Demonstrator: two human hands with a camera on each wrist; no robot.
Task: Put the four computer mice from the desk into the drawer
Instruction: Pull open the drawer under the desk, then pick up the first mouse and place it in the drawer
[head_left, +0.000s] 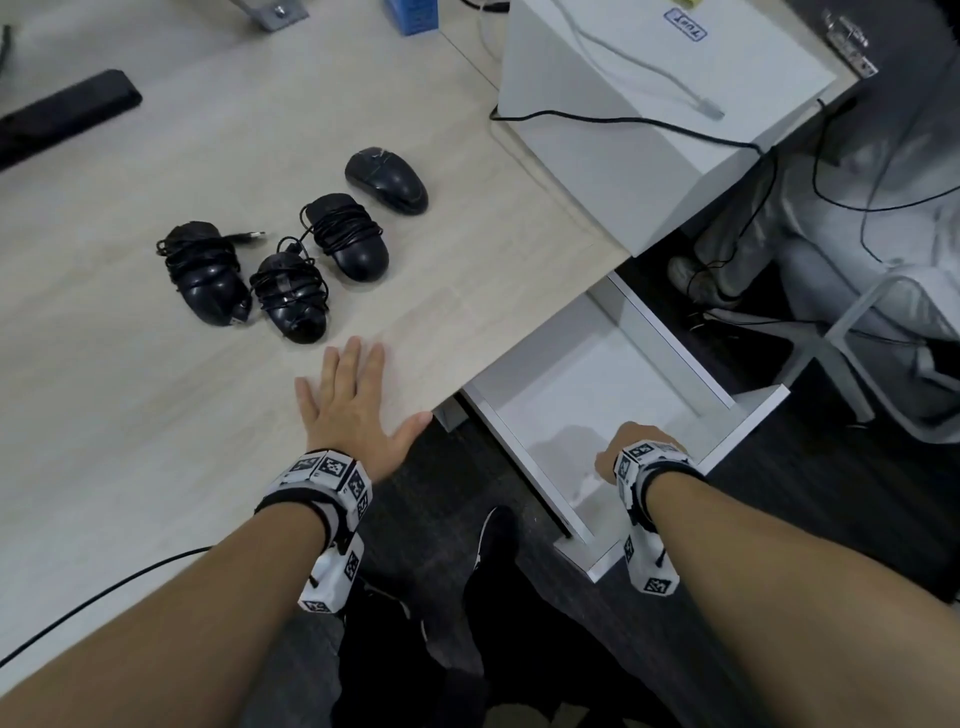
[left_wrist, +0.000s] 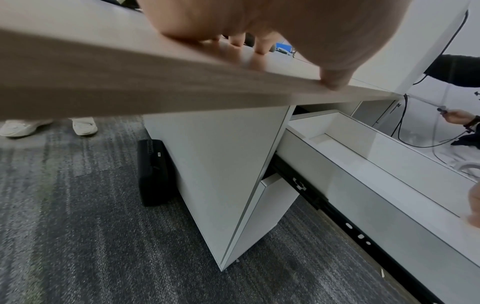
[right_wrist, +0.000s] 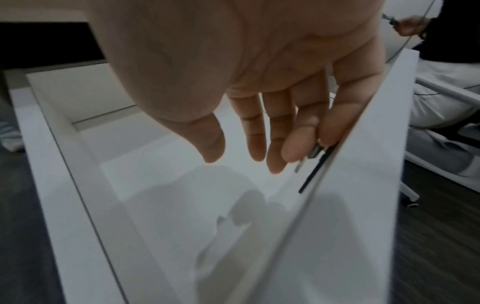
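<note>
Four black computer mice lie on the pale wood desk (head_left: 156, 415). Three have their cords wound round them: one at the left (head_left: 205, 275), one in the middle (head_left: 292, 301), one behind it (head_left: 349, 238). The bare fourth mouse (head_left: 387, 179) lies farthest back. My left hand (head_left: 348, 402) rests flat on the desk edge just short of them, fingers spread, also seen from below (left_wrist: 259, 35). The white drawer (head_left: 670, 338) stands pulled out at the right with nothing in it. My right hand (head_left: 626, 449) hangs inside it by the front panel (right_wrist: 363, 185), fingers (right_wrist: 255, 131) loose and holding nothing.
A white box (head_left: 649, 119) with cables over it stands on the desk behind the drawer. A dark flat bar (head_left: 67, 114) lies at the back left. Another person (head_left: 810, 223) sits on a white chair (head_left: 857, 332) right of the drawer. A black cable (head_left: 104, 592) crosses the desk's near corner.
</note>
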